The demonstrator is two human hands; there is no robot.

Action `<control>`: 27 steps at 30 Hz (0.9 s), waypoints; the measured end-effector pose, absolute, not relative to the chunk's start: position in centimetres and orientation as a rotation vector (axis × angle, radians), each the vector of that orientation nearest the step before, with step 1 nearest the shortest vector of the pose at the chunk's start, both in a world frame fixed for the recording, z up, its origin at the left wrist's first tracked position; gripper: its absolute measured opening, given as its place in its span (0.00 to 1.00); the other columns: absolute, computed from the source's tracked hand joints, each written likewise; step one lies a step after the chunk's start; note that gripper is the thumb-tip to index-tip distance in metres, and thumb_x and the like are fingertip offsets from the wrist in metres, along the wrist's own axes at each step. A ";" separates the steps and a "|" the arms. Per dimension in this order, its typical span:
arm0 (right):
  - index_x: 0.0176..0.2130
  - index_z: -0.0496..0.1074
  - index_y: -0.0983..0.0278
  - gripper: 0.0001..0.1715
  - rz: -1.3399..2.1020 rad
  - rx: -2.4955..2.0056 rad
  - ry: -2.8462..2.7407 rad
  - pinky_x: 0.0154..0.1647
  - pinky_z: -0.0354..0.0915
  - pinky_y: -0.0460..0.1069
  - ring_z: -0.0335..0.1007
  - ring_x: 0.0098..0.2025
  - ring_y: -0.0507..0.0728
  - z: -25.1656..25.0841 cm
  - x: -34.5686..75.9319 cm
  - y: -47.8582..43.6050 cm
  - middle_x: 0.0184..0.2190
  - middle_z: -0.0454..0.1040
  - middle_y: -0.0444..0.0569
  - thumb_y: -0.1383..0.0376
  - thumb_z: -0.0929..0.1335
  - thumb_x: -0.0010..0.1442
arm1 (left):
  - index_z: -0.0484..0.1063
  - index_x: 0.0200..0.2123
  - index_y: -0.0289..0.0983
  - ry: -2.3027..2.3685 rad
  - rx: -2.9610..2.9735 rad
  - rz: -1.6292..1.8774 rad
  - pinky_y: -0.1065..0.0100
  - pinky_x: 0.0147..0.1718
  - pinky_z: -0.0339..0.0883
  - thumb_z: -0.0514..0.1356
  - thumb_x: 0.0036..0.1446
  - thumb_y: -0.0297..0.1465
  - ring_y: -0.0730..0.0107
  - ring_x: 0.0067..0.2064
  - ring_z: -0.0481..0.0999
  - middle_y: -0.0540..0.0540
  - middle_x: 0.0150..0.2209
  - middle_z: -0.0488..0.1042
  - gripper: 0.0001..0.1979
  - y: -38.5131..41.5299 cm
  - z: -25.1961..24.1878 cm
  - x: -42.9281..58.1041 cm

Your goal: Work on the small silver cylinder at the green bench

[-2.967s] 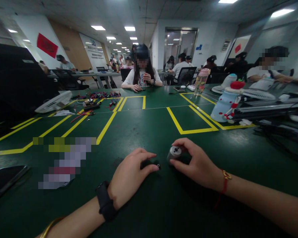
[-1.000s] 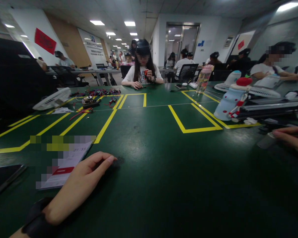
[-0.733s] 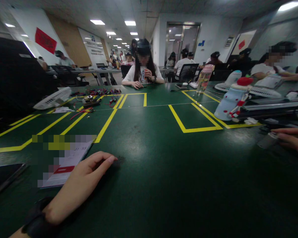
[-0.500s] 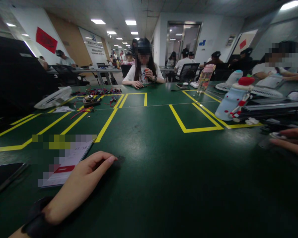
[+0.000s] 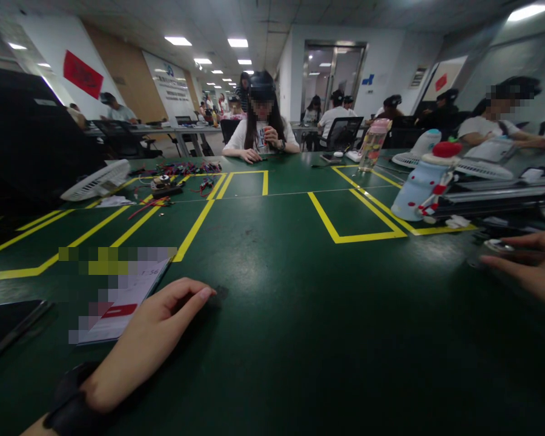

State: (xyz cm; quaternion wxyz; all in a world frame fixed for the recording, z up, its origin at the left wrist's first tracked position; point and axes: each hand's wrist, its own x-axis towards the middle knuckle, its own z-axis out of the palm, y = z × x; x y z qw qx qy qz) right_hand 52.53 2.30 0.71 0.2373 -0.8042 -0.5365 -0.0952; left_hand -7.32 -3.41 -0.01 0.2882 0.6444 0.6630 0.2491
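Observation:
My left hand [image 5: 163,327] rests on the dark green table, thumb and fingertips drawn together in a pinch. A dark smudge lies by the fingertips; I cannot make out whether anything is between them. Beside this hand lies a phone [image 5: 140,290] with a lit, partly blurred screen showing running digits. At the right edge, my right hand [image 5: 538,266] is closed around a small round object with a silver top [image 5: 498,244], which stands on the table. The thumb is on its near side and a finger on its far side. Its lower part looks smeared.
A dark phone [image 5: 13,324] lies at the left edge. Behind are a white fan [image 5: 97,180], tangled wires [image 5: 186,168], a light-blue bottle with a red top [image 5: 415,188] and a clear pink-lidded bottle [image 5: 373,145]. Yellow tape [image 5: 367,237] marks the table. A person [image 5: 261,130] sits opposite.
My right hand has come further into view from the right edge, and the silver-topped object shows more clearly in it. The left hand stays put. The phone's digits have advanced.

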 end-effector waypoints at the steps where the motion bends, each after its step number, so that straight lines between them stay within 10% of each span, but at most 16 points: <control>1: 0.43 0.70 0.68 0.26 -0.230 -2.161 -1.471 0.31 0.64 0.51 0.71 0.36 0.54 1.1 50.7 1.9 0.39 0.73 0.60 0.50 0.71 0.55 | 0.73 0.41 0.44 1.769 1.724 0.673 0.65 0.40 0.63 0.54 0.61 0.50 0.61 0.41 0.73 0.50 0.39 0.76 0.19 -3.4 0.0 -7.3; 11: 0.47 0.64 0.60 0.16 0.459 -0.908 -2.155 0.52 0.70 0.48 0.67 0.51 0.51 0.6 28.0 -1.4 0.51 0.67 0.47 0.67 0.68 0.59 | 0.73 0.41 0.44 1.759 1.789 0.691 0.64 0.41 0.64 0.53 0.62 0.49 0.60 0.43 0.75 0.50 0.40 0.77 0.18 -3.6 0.1 -7.2; 21: 0.49 0.63 0.60 0.19 0.758 -0.847 -2.138 0.52 0.70 0.48 0.66 0.50 0.49 -0.9 24.3 -0.8 0.51 0.65 0.47 0.68 0.68 0.58 | 0.74 0.47 0.45 1.668 1.919 0.702 0.62 0.43 0.69 0.55 0.62 0.44 0.61 0.43 0.76 0.48 0.45 0.77 0.16 -2.7 1.1 -3.3; 27: 0.60 0.53 0.59 0.39 0.941 -0.925 -2.004 0.54 0.70 0.49 0.68 0.50 0.50 -1.2 24.0 -0.7 0.51 0.66 0.49 0.66 0.72 0.54 | 0.76 0.48 0.44 1.227 2.156 0.798 0.62 0.46 0.69 0.57 0.62 0.35 0.64 0.44 0.75 0.46 0.45 0.76 0.13 -1.7 3.4 3.6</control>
